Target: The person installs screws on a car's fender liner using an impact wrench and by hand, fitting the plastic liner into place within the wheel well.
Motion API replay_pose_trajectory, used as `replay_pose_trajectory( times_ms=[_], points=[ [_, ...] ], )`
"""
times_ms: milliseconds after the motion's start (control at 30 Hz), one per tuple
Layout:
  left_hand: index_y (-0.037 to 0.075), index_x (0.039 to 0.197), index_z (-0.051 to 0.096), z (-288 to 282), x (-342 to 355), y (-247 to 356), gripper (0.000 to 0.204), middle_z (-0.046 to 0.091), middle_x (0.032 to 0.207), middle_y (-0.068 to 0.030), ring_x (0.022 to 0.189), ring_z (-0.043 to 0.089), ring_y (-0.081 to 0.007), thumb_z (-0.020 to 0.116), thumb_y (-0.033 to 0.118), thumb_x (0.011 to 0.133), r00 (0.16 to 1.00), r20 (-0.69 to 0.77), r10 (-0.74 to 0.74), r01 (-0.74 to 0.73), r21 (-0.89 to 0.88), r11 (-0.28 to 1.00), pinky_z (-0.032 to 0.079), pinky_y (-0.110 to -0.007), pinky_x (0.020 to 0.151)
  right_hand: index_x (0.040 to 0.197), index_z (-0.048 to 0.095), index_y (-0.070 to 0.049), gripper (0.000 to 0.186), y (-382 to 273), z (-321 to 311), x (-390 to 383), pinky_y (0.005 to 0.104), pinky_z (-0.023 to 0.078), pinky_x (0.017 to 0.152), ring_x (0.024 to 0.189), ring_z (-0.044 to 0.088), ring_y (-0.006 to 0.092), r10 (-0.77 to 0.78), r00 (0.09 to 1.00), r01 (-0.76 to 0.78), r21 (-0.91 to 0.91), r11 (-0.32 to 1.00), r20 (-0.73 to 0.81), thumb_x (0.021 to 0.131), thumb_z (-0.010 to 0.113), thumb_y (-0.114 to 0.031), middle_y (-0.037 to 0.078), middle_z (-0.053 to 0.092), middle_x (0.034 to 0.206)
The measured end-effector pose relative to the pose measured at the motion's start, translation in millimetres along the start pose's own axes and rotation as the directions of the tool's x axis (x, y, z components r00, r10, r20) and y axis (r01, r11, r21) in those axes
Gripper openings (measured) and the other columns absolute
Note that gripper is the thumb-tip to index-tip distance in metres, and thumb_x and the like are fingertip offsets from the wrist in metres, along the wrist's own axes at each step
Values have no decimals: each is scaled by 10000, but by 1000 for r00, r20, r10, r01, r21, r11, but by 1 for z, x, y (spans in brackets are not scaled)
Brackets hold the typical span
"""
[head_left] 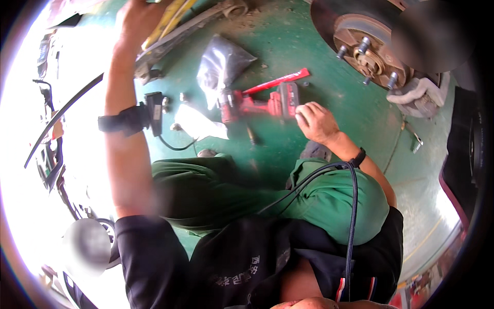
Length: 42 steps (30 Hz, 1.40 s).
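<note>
My left hand (140, 20) reaches to the top edge, beside a yellow bar (171, 19) on a dirty metal arm; its fingers are cut off or hidden, so its grip is unclear. On the green floor ahead lies a red and black cordless impact wrench (261, 104), slightly blurred, with its battery toward the right. The curled fingertips and thumb of my right hand (318, 124) meet the battery's end. Behind the wrench is a flat red strip-like piece (278, 81). A clear plastic bag (218, 64) lies just beyond, and a white sheet (198, 122) lies left of the wrench.
At the upper right, a rusty wheel hub (368, 54) with bare studs stands near a pale work glove (419, 98). Small metal parts, including a socket-like piece (251, 135), lie around the wrench. Black cables (354, 216) cross my right knee.
</note>
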<state>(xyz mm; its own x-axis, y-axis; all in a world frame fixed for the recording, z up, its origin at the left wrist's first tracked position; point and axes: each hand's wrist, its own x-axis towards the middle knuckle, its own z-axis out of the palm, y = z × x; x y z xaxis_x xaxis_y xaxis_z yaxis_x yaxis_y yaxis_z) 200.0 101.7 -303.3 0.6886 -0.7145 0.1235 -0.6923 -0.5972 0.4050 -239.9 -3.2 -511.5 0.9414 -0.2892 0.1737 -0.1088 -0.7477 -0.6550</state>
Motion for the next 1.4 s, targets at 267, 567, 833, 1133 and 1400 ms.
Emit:
replay_pose_trajectory(
  times_ms=[267, 567, 833, 1133, 1400],
  points=[
    [55, 917, 749, 84, -117, 6, 243, 715, 785, -60, 649, 704, -168, 662, 279, 880, 546, 747, -380, -20, 464, 885, 584, -285, 608, 1397, 448, 26, 497, -31, 117, 67, 409, 497, 889, 1011, 625, 309, -103, 948, 248, -494, 834, 302, 949, 529, -173, 135, 644, 1104],
    [-30, 905, 718, 220, -329, 40, 559, 735, 768, -137, 643, 730, -259, 589, 513, 943, 232, 907, -352, 359, 257, 897, 612, -375, 581, 1439, 377, 85, 726, -35, 106, 99, 499, 571, 849, 943, 707, 418, 163, 807, -101, -140, 985, 567, 800, 653, -124, 290, 706, 998],
    [36, 1163, 702, 232, -287, 41, 368, 731, 1119, -155, 981, 737, -220, 564, 296, 942, 10, 941, -338, 147, 333, 932, 598, -357, 792, 1316, 449, -32, 614, -62, -18, 107, 523, 555, 813, 942, 685, 446, 262, 851, -285, -18, 958, 455, 793, 689, -245, 288, 696, 940],
    [116, 1136, 683, 96, -102, 35, 275, 716, 1055, -73, 933, 698, -234, 623, 285, 927, 718, 696, -2, 464, -477, 746, 563, -394, 829, 1138, 683, -29, 304, -92, -114, 129, 341, 544, 852, 987, 678, 199, -384, 911, 409, 224, 885, -149, 871, 772, -144, 78, 720, 1089],
    [10, 1188, 596, -45, -90, 141, 402, 679, 1146, -157, 1134, 637, -278, 432, 363, 1090, 944, 311, 115, 331, -867, -372, 473, -429, 1073, 1150, 617, -15, 285, -144, -171, 151, 273, 482, 640, 662, 570, 116, -140, 989, 139, 665, 734, -52, 900, 714, -115, 35, 618, 781]
  ],
)
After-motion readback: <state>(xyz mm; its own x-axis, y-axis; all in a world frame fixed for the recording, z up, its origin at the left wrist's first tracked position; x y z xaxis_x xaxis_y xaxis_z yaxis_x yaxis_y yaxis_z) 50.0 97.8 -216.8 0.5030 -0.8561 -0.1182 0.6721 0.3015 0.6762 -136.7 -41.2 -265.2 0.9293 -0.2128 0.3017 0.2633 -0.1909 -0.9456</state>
